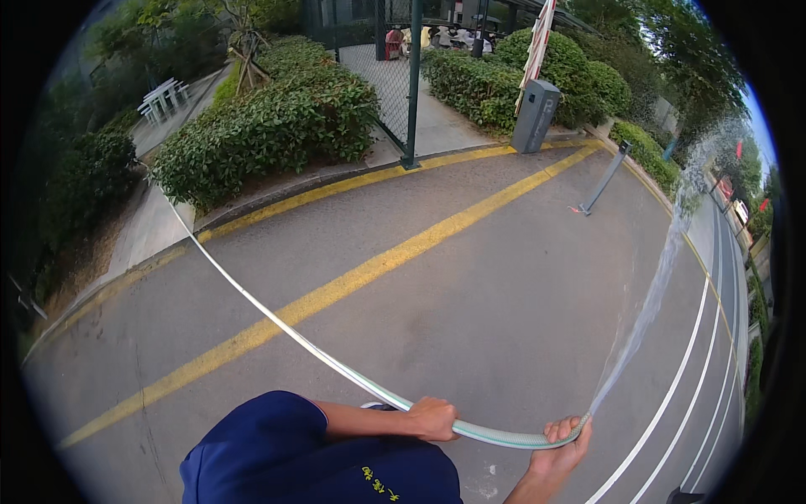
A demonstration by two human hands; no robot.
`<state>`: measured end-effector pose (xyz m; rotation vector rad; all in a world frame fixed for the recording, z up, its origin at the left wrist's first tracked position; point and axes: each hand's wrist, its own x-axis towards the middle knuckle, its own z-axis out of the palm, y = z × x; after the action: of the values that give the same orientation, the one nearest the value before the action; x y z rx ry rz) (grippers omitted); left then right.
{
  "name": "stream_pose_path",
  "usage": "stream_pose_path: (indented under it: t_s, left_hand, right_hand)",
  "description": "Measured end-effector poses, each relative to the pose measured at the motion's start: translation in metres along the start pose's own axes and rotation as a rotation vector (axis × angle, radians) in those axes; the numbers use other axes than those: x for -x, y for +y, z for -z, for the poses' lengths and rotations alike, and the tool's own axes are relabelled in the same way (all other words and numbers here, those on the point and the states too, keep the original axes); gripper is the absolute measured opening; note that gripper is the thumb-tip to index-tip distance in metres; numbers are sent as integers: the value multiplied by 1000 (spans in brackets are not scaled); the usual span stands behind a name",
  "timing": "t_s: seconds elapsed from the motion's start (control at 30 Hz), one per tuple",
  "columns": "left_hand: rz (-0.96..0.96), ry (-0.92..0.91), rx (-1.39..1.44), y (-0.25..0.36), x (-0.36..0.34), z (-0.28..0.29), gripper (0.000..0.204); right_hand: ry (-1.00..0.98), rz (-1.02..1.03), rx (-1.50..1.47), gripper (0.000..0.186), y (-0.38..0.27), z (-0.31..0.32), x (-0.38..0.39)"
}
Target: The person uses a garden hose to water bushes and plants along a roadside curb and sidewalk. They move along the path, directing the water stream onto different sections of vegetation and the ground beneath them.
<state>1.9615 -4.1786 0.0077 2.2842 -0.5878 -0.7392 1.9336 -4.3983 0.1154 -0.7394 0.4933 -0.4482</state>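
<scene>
Two hands grip a single hose in the head view, the only one I have to work from. The left hand (433, 418) is closed around the pale, green-striped hose (495, 435), and the right hand (564, 452) has its fingers curled round it close to the open end; whether the thumb presses on the opening I cannot tell. Between them the hose sags in a shallow bend, and past the left hand it runs over the yellow line (420, 243) on the asphalt (504, 336) toward the hedge (269, 126) at upper left. Water (642, 319) leaves the end in a jet up to the right. I judge the hose bendable but springy, heavy along its trailing length, slick where wet and hardly fragile. I would hold it just behind the mouth, with a second firm grasp farther back against the drag
</scene>
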Motion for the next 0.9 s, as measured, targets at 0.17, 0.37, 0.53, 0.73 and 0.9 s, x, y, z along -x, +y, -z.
stream_pose_path:
  t_s: [0.17, 0.37, 0.53, 0.73, 0.9]
  left_hand:
    - [196, 157, -59, 15, -87, -15, 28]
    - [194, 116, -126, 62, -251, -11, 29]
    - [313, -65, -188, 142, -375, 19, 31]
    - [368, -163, -217, 227, -521, 37, 33]
    - [414, -156, -177, 304, -654, 23, 35]
  right_hand:
    - [-167, -233, 40, 36, -5, 5, -124]
    - [-194, -361, 45, 36, -53, 25, -288]
    - [-141, -483, -30, 35, -117, 34, -425]
    - [-65, -435, -116, 34, -187, 61, -566]
    - [-149, -425, -65, 35, -253, 80, -703]
